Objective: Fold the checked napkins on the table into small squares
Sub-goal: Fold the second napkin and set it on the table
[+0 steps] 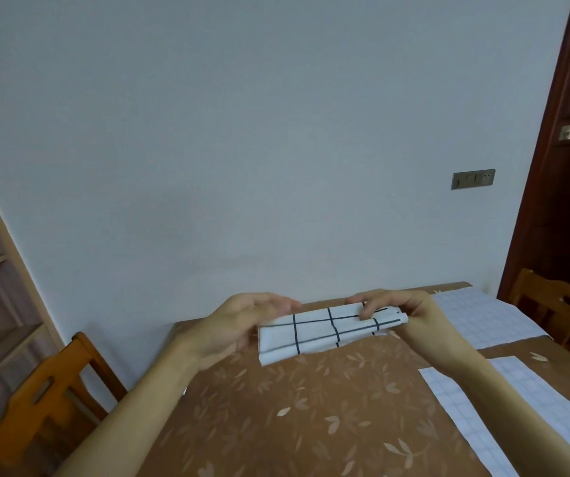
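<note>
From the head camera, a folded checked napkin, a white strip with dark lines, hangs in the air just above the far part of the table. Its long axis runs left to right between the hands. The right hand pinches its right end, thumb on top. The left hand meets the left end with fairly straight, blurred fingers, and I cannot tell whether it grips. Bringing one end across to the other would probably make the small square. Two pale checked napkins lie flat on the right, one far and one near, closer to the right hand. No basket or tray shows.
</note>
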